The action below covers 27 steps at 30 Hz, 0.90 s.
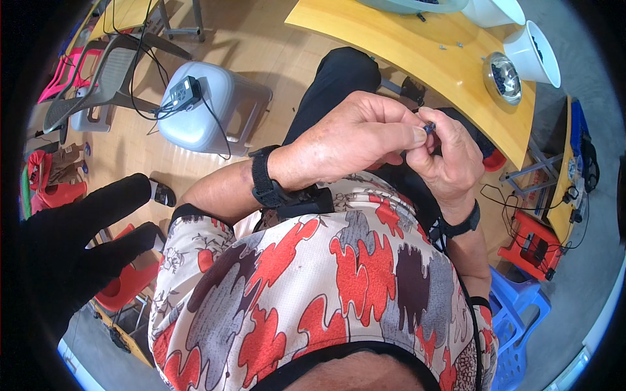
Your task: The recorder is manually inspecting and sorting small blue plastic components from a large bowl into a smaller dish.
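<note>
Both my hands meet above my lap, just short of the table edge. Between their fingertips is a small dark bluish piece (429, 128), mostly covered, so its exact kind does not show. My left hand (365, 137) pinches it between thumb and forefinger. My right hand (453, 156) closes on it from the other side, thumb and fingers bent inward. Nearest to them on the yellow table (417, 49) is a shiny metal bowl (515, 96) with small dark pieces inside. Some tiny loose pieces (443, 47) lie on the tabletop.
White tubs (531, 55) and a wide pale basin (417, 6) stand along the table's far side. To the left, a grey-white stool (189, 124) carries a black device (184, 93) with cables. A red stool (531, 244) and a blue stool (518, 306) are at the right. Another person's dark-clad legs (98, 215) show at left.
</note>
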{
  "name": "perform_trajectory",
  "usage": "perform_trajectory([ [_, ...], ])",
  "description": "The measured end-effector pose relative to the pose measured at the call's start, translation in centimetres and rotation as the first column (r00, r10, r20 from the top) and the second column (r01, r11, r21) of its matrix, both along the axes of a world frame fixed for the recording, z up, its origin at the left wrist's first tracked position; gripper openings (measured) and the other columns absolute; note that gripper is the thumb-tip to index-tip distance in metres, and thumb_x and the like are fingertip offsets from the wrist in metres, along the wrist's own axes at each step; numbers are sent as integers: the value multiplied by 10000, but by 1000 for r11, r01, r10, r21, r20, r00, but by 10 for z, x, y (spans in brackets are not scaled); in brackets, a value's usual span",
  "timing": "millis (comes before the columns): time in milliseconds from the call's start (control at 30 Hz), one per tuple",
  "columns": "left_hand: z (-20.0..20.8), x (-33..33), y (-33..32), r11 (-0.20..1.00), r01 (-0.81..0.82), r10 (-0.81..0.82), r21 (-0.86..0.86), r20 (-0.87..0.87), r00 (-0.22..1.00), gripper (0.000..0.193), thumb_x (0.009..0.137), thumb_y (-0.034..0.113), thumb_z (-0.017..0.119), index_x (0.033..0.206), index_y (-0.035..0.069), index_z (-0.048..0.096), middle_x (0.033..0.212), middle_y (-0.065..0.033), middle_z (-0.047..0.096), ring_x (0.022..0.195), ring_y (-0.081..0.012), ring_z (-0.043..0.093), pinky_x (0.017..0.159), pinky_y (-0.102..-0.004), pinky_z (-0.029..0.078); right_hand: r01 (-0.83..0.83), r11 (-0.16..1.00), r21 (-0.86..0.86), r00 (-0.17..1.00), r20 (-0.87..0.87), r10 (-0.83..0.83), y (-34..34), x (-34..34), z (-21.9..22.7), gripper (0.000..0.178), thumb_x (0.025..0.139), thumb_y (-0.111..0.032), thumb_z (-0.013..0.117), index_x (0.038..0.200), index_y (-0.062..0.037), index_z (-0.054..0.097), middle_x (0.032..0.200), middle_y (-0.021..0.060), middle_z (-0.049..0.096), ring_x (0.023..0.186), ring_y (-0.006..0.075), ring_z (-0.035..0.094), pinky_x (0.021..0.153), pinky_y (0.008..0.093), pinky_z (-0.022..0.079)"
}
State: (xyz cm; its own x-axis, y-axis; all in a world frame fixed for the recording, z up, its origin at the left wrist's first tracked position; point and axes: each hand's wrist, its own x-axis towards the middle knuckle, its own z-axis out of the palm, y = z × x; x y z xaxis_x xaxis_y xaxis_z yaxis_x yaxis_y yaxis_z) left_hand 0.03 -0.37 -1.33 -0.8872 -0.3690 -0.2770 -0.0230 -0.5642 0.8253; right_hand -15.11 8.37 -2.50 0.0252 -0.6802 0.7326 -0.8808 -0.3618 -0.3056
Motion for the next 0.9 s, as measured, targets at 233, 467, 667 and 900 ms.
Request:
perform_trajectory([
  [233, 1, 0, 2, 998, -16, 13, -57, -52, 999, 167, 908, 117, 558, 980, 0, 653, 827, -36, 651, 727, -77, 595, 669, -212, 500, -32, 999, 23, 999, -7, 32, 1, -2, 0, 322, 677, -55, 723, 980, -25, 618, 680, 20, 573, 538, 122, 538, 510, 240, 463],
  [467, -14, -7, 0, 995, -9, 8, -102, -9, 1000, 173, 917, 140, 546, 932, 2, 650, 791, -21, 637, 698, -66, 575, 645, -215, 489, 26, 990, 141, 1000, -8, -25, 2, -4, -10, 335, 660, -40, 706, 981, -28, 610, 666, 27, 557, 549, 156, 553, 517, 257, 463],
  [667, -20, -6, -4, 993, 33, -31, -114, 20, 999, 184, 918, 145, 538, 902, 0, 651, 767, -14, 628, 689, -63, 564, 635, -219, 483, 71, 959, 276, 997, -47, -60, 0, -7, 2, 311, 647, -110, 691, 932, -44, 588, 737, 62, 582, 611, 217, 593, 565, 299, 490],
  [900, -16, -7, -9, 975, 46, -41, -217, 31, 999, 191, 911, 155, 552, 888, -10, 647, 744, -12, 621, 668, -52, 544, 616, -204, 471, 76, 962, 263, 968, -252, -8, -7, -15, 6, 268, 621, -173, 698, 778, -61, 511, 700, 67, 504, 588, 240, 546, 522, 326, 460],
])
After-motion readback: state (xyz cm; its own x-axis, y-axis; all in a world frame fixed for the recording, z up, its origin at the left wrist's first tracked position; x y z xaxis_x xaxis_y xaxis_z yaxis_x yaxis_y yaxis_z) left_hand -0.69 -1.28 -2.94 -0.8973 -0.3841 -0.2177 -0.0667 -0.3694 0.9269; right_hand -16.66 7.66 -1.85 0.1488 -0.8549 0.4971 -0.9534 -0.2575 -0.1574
